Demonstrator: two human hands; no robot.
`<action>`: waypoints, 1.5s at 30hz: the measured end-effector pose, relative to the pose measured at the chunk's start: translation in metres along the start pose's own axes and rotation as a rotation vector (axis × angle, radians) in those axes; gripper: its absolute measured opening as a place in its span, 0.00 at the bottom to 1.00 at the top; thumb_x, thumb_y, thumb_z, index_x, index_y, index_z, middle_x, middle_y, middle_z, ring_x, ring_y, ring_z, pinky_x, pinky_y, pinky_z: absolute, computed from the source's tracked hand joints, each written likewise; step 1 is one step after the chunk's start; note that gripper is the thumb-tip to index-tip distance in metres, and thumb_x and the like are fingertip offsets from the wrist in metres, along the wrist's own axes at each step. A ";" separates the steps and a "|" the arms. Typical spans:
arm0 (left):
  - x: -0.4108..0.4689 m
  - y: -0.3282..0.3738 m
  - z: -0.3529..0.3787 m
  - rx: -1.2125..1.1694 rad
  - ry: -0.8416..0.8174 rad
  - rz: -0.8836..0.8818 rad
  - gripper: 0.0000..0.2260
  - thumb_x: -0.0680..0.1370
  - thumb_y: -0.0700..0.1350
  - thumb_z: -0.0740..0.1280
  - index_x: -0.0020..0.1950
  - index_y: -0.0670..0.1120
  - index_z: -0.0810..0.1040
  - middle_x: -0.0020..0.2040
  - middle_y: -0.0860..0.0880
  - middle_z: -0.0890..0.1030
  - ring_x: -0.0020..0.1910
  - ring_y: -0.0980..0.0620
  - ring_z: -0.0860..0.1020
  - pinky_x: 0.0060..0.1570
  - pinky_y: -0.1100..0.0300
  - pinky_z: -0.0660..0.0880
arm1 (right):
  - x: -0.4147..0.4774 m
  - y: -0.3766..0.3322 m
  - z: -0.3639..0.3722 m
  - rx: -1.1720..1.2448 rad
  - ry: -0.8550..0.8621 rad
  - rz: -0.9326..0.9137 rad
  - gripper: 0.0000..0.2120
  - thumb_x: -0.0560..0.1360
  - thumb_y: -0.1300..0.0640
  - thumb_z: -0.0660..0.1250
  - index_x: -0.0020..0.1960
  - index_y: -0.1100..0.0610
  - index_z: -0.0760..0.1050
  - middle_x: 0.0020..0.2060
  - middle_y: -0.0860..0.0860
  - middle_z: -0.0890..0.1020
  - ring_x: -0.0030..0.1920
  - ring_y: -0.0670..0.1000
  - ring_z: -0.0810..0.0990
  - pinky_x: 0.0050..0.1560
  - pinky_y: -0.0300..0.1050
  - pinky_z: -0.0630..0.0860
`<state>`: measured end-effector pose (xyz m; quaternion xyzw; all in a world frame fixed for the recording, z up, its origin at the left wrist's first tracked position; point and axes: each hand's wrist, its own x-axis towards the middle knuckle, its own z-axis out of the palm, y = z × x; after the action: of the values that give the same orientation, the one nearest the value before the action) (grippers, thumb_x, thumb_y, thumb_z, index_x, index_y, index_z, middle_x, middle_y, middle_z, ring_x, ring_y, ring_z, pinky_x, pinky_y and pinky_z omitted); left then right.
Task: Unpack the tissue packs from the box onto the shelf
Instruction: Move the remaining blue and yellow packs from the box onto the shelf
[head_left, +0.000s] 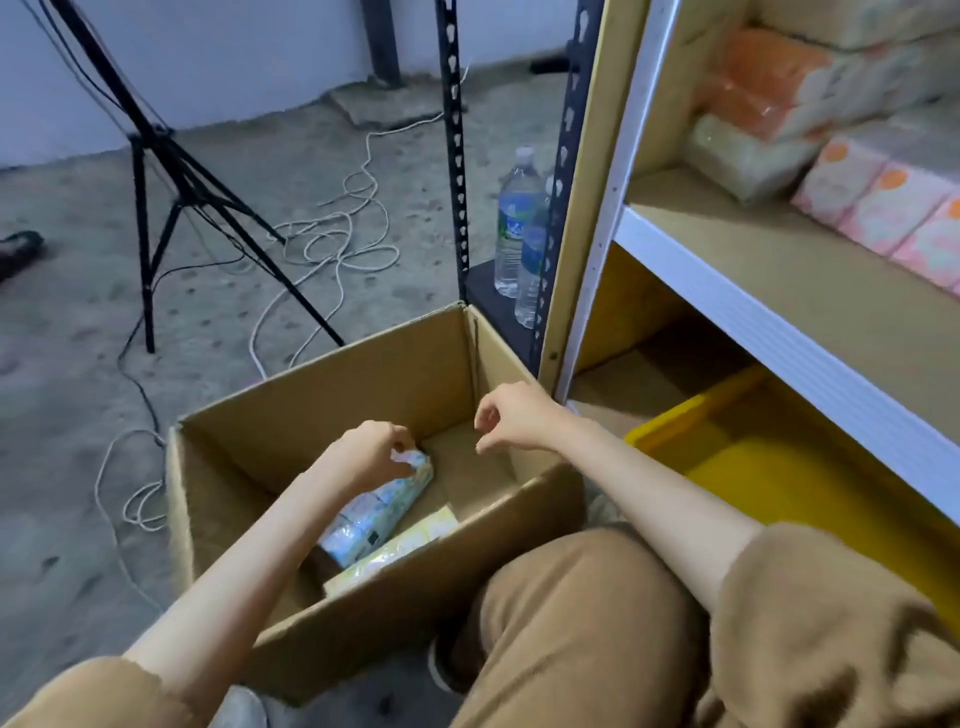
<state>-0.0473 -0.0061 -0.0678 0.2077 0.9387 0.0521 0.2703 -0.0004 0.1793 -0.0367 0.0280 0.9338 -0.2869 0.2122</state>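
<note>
An open cardboard box (332, 395) stands on the floor in front of me. Inside it lie a blue-and-white tissue pack (376, 512) and a yellow tissue pack (400, 545) beside it. My left hand (371, 454) reaches into the box and its fingers close on the upper end of the blue pack. My right hand (511, 415) hovers above the box's right side with fingers loosely curled and nothing in them. The shelf (810, 280) stands to the right, with pink and orange tissue packs (883, 208) stacked on its board.
A yellow bin (769, 457) sits on the lower shelf level. Two water bottles (519, 228) stand on a black rack behind the box. A black tripod (171, 171) and loose white cable (332, 244) lie on the concrete floor to the left. My knee (571, 613) is beside the box.
</note>
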 end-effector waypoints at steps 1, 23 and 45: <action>0.002 -0.014 0.009 -0.011 -0.022 -0.033 0.17 0.75 0.49 0.69 0.62 0.47 0.76 0.59 0.46 0.79 0.58 0.45 0.77 0.55 0.55 0.74 | 0.011 -0.002 0.011 -0.020 -0.033 0.005 0.15 0.71 0.57 0.71 0.55 0.60 0.79 0.55 0.57 0.81 0.55 0.55 0.79 0.52 0.44 0.74; 0.122 -0.143 0.154 -0.393 -0.080 -0.417 0.40 0.67 0.44 0.76 0.75 0.47 0.61 0.72 0.43 0.66 0.70 0.43 0.67 0.65 0.52 0.71 | 0.179 0.024 0.157 -0.383 -0.587 0.038 0.21 0.70 0.60 0.71 0.62 0.62 0.73 0.60 0.58 0.75 0.58 0.58 0.77 0.49 0.45 0.72; 0.154 -0.142 0.182 -0.534 -0.175 -0.648 0.32 0.66 0.45 0.78 0.67 0.41 0.70 0.64 0.41 0.76 0.63 0.41 0.75 0.60 0.51 0.76 | 0.218 0.040 0.236 -0.530 -1.045 0.159 0.45 0.60 0.45 0.78 0.70 0.61 0.64 0.68 0.54 0.71 0.64 0.57 0.74 0.63 0.54 0.74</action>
<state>-0.1203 -0.0729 -0.3271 -0.1718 0.8825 0.1881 0.3954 -0.1017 0.0685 -0.3240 -0.1010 0.7402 -0.0029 0.6647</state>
